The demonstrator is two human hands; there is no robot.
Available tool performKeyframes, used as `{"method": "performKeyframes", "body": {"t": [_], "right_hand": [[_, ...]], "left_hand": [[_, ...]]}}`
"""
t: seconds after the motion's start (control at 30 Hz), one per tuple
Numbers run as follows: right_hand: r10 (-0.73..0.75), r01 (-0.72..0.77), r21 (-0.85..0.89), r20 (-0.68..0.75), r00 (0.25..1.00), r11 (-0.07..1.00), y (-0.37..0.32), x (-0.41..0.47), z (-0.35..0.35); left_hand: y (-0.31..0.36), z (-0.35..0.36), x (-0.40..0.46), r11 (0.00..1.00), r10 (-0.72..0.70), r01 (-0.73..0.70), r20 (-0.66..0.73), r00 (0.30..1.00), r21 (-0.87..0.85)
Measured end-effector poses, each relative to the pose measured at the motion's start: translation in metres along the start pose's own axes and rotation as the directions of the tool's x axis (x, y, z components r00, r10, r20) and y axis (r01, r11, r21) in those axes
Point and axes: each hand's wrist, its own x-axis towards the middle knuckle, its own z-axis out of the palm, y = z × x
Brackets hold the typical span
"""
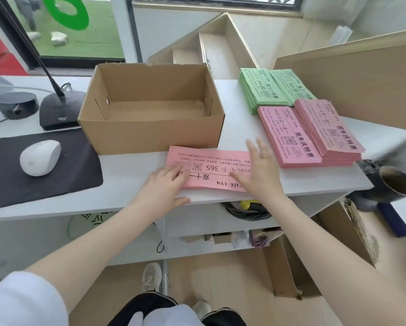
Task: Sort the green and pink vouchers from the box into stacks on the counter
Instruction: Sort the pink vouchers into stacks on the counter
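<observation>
Vouchers were nearly sorted; the box [150,109] sat empty; green stacks [270,89] and pink stacks [315,135] stood done; both hands, left [160,190] and right [259,174], pressed flat, fingers straight, on the last pink vouchers [211,169] on the counter [117,198].

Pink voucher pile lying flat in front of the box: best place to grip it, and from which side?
Take the pink voucher pile by its near long edge, coming from the counter's front edge. It lies flat with that edge close to the lip; the box blocks the far side. Both hands already rest flat on it, left hand, right hand.
</observation>
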Motion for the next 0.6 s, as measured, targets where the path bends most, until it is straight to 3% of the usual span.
{"method": "performKeyframes", "body": {"t": [0.07, 0.13, 0.37, 0.43, 0.5, 0.57, 0.6], "right_hand": [[-0.236, 0.253, -0.059, 0.208, 0.949, 0.966, -0.004, -0.004, 0.002], [-0.349, 0.409, -0.127, 0.336, 0.875, 0.903, -0.004, -0.009, 0.008], [-0.594, 0.601, -0.228, 0.108, 0.797, 0.766, 0.002, -0.02, 0.015], [-0.556, 0.549, -0.215, 0.033, 0.83, 0.807, 0.002, -0.016, 0.011], [-0.345, 0.338, -0.139, -0.028, 0.938, 0.931, 0.0, -0.009, 0.003], [-0.139, 0.137, -0.031, -0.07, 0.988, 0.99, 0.003, 0.001, -0.005], [-0.109, 0.11, 0.026, -0.066, 0.992, 0.994, 0.006, 0.005, -0.007]], "left_hand": [[-0.008, 0.005, -0.005, 0.998, 0.049, -0.047, -0.069, 0.996, 0.038], [-0.01, 0.006, -0.009, 0.996, 0.092, -0.091, -0.122, 0.988, 0.013], [-0.014, 0.002, -0.007, 0.978, 0.18, -0.204, -0.315, 0.932, -0.047], [-0.011, -0.004, -0.002, 0.983, 0.111, -0.161, -0.407, 0.907, -0.091], [-0.011, -0.006, 0.002, 0.988, -0.002, -0.076, -0.501, 0.866, -0.135], [-0.015, -0.003, 0.006, 0.976, -0.073, -0.039, -0.49, 0.869, -0.214], [-0.017, -0.002, 0.008, 0.967, -0.072, -0.043, -0.433, 0.899, -0.25]]}}
